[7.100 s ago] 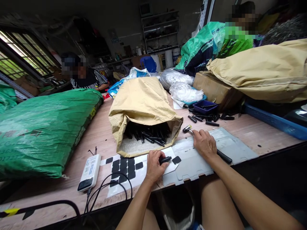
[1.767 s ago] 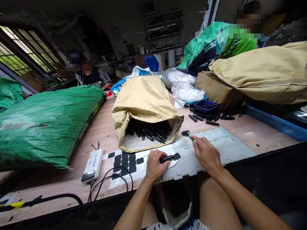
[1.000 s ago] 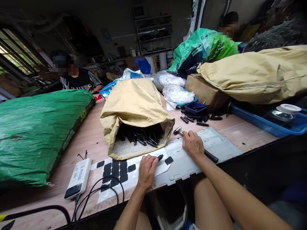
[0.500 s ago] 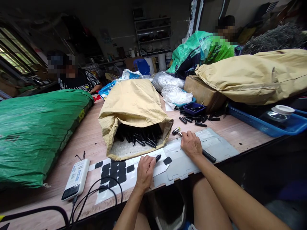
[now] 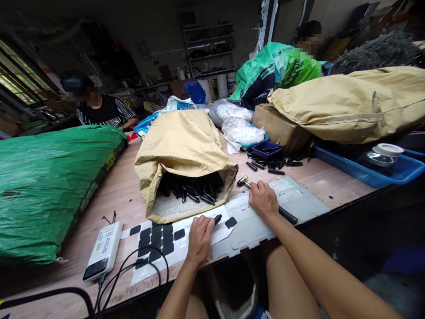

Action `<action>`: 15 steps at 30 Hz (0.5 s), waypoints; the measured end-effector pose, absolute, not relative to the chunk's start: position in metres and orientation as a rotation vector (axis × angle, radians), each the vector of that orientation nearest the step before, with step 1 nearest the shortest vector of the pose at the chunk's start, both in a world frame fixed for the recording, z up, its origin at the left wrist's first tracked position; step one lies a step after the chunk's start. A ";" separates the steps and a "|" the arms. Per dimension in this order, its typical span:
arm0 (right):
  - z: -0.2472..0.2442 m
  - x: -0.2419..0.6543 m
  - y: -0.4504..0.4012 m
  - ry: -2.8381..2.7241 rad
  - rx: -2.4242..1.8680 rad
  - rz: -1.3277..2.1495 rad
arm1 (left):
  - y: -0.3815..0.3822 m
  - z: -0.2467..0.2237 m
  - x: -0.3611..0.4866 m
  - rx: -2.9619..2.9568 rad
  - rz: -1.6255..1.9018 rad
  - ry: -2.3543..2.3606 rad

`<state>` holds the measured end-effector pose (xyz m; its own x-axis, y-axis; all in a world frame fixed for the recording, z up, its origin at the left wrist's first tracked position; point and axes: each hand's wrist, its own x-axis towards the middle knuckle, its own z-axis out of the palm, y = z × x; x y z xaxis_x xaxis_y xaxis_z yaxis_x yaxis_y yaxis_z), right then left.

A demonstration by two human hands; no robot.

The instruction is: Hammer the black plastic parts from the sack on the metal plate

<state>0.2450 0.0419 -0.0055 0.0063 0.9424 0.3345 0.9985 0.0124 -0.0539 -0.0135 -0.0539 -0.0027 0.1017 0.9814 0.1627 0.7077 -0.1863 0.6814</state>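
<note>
Black cylinder (head view): enclosed in the left hand; one end projects past the thumb and forefinger, the remainder concealed by the hand.
Left grip: fingers wrapped round the cylinder, close to the near edge of the worktop.
Hammer: passes through the right hand; head protrudes beyond the fingers on the side away from the near edge, black handle end emerges behind the hand.
Right grip: clasped on the hammer between head and handle end.
Grey board: flat along the near edge, beneath the right hand.
White sheet: flat along the near edge, left of the right hand; carries rows of black patches.
Single patch: at the sheet's right end, between the hands, just beside the cylinder's projecting end.
Tan sack: lies beyond the sheet, mouth toward the near edge, black pieces inside.
Purple tray: toward the worktop's far edge, loose black pieces around it.
White device: near edge, left of the sheet, black cable connected.
</note>
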 end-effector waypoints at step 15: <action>-0.010 0.246 0.041 -2.023 -2.014 -0.327 | -0.053 -0.004 -0.013 1.937 0.839 1.666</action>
